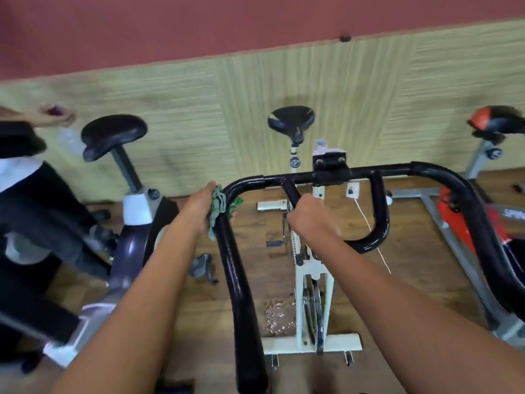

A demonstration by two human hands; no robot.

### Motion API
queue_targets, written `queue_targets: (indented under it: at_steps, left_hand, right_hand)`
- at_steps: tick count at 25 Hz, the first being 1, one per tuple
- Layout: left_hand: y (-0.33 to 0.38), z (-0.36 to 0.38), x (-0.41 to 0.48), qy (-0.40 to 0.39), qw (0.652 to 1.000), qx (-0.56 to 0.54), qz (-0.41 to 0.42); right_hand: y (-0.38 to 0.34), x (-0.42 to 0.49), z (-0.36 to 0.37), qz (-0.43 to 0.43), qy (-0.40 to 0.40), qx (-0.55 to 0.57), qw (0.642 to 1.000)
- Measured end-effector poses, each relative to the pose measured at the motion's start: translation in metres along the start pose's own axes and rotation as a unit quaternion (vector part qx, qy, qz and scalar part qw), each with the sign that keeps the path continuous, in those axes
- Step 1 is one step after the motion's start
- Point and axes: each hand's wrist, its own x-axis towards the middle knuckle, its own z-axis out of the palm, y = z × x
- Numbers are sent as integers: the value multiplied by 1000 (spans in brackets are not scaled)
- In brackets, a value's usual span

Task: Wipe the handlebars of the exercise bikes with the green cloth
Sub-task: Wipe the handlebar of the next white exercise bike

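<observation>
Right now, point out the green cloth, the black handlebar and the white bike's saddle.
green cloth (218, 204), head view, bunched fold at the bar's bend
black handlebar (397, 169), head view, bare crossbar right of clamp
saddle (291, 119), head view, its top

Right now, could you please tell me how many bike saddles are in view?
3: a black saddle at left, a second black saddle in the middle, a red-and-black saddle at the right edge. Others may be hidden.
</observation>
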Motion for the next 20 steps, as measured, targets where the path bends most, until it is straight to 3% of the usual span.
queue_targets:
  at_steps: [3, 8, 12, 15, 18, 20]
  left_hand:
    - [-34, -7, -21, -67, 982, -175, -31]
    - [-102, 1, -79, -149, 913, -379, -34]
    - [-145, 8, -135, -176, 892, -410, -74]
    - [-140, 9, -147, -176, 886, -413, -115]
    - [-131, 12, -159, -125, 881, -431, -151]
    - [-136, 14, -178, -122, 855, -475, -171]
  right_hand:
    - [3, 3, -1, -6, 3, 7, 1000]
    - [2, 4, 0, -21, -19, 25, 999]
    - [4, 3, -2, -17, -21, 43, 999]
    - [4, 0, -2, -19, -25, 48, 998]
    - [3, 0, -4, -17, -29, 53, 998]
    - [3, -2, -6, -19, -32, 51, 998]
